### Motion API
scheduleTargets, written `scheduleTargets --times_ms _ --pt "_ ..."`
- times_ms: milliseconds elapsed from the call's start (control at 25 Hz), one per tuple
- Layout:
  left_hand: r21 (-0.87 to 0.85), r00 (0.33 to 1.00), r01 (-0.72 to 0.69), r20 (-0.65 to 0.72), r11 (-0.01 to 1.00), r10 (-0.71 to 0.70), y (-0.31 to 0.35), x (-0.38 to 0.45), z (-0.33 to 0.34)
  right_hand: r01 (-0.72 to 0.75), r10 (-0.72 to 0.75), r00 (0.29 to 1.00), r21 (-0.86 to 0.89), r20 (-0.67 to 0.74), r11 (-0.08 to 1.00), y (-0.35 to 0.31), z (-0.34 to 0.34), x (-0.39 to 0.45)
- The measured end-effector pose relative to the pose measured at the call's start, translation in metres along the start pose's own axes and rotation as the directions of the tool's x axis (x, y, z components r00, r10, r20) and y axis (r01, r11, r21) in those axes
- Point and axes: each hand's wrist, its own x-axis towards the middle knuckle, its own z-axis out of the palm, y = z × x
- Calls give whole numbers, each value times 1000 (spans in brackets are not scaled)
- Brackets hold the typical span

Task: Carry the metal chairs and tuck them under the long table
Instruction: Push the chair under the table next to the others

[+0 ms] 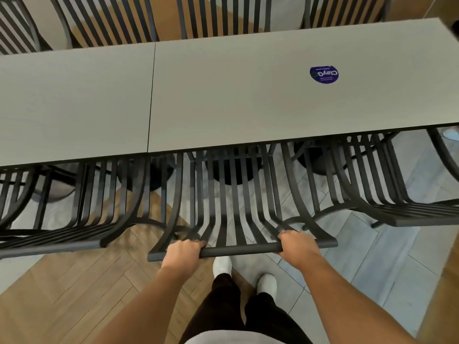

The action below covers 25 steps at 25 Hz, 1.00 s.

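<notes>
A black slatted metal chair stands in front of me with its seat pushed under the near edge of the long grey table. My left hand grips the chair's top rail towards its left end. Further right on the same rail, my right hand grips it too. The seat's front part is hidden beneath the tabletop.
Two more black chairs sit tucked in beside it, one on the left and one on the right. Several chair backs line the table's far side. A blue round sticker lies on the tabletop. My white shoes stand just behind the chair.
</notes>
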Motion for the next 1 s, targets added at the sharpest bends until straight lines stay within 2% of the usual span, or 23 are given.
scheduleTargets --times_ms 280,600,760,1000 --pt "6 1000 28 -11 1000 -28 0 17 -13 7 -7 999 -17 -38 1000 7 -12 12" --pt "15 1000 -12 -10 1000 12 3 37 -25 14 -14 1000 -62 9 998 20 -27 33" --pt "-36 999 -35 -11 999 34 3 38 -25 4 -4 999 -3 39 1000 20 -28 33" --pt "-118 974 -147 157 982 165 0 43 -47 -44 21 985 133 174 990 22 -39 34"
